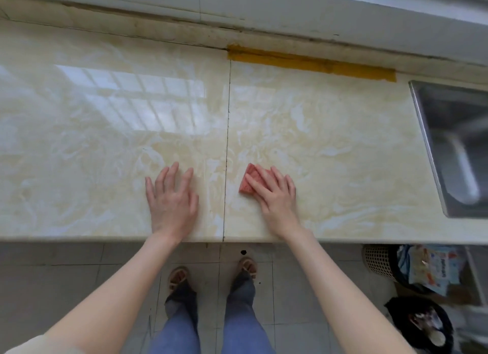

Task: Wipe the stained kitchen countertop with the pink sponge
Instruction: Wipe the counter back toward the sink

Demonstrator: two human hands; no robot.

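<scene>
A pink sponge (pixel 248 180) lies flat on the cream marbled countertop (pixel 330 147), just right of the dark seam between two slabs. My right hand (pixel 274 195) presses down on it with straight fingers, covering its right half. My left hand (pixel 171 198) rests flat on the counter left of the seam, fingers spread, holding nothing. Both hands are near the counter's front edge. No distinct stain shows on the glossy surface.
A steel sink (pixel 454 147) is set into the counter at the right. Yellow tape (pixel 311 63) runs along the back joint below the wall ledge. Below the counter's right end stand a perforated bin (pixel 380 264) with packets and a black bag (pixel 420 322) on the tiled floor.
</scene>
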